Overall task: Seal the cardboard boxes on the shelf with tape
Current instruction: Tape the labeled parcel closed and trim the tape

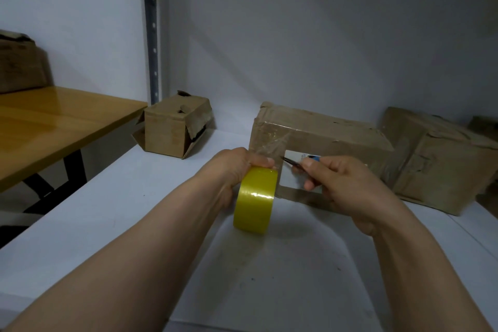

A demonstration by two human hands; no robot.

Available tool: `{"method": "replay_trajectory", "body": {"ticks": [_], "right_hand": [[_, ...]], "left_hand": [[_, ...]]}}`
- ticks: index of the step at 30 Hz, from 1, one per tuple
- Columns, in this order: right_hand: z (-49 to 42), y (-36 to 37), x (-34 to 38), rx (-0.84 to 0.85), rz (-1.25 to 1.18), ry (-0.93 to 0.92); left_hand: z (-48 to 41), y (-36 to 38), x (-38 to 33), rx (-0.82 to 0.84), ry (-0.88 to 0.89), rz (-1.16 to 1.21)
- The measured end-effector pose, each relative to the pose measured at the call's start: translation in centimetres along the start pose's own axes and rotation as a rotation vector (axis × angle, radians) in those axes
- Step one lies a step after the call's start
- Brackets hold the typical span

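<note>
Left hand grips tape roll | right hand holds pointed tool

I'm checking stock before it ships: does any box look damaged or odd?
Yes. The small box at the back left is torn, its side gaping and a flap splayed on the shelf. The right box is crumpled and creased. The middle box looks whole.

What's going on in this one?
A person is taping the middle cardboard box on the white shelf. The left hand grips a yellow tape roll, with clear tape stretched from it onto the box's corner. The right hand holds a small blade aimed at that strip, apparently about to cut it.
</note>
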State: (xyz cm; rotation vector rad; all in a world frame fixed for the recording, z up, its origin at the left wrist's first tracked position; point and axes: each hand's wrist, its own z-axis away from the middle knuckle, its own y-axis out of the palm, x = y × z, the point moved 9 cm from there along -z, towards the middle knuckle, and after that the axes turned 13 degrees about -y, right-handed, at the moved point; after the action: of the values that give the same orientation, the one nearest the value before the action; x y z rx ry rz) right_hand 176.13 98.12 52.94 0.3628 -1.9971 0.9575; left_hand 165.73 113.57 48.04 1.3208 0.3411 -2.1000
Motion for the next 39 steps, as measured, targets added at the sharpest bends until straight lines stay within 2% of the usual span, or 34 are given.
{"method": "replay_trajectory", "body": {"ticks": [14,20,28,39], "right_hand": [[-0.3,1.6,0.8,-0.029,-0.04,-0.017],[0.2,1.2,0.1,0.091,0.049,0.014],[0.3,0.6,-0.1,0.075,-0.192,0.02],[-0.1,2.3,0.3,0.071,-0.107,-0.037]], "left_hand": [[0.0,0.3,-0.2,0.009,0.016,-0.004],[-0.2,0.2,-0.1,0.026,-0.006,0.009],[-0.3,0.2,0.1,0.067,-0.024,0.009],[-0.2,0.5,-0.1,0.083,0.008,0.007]]}}
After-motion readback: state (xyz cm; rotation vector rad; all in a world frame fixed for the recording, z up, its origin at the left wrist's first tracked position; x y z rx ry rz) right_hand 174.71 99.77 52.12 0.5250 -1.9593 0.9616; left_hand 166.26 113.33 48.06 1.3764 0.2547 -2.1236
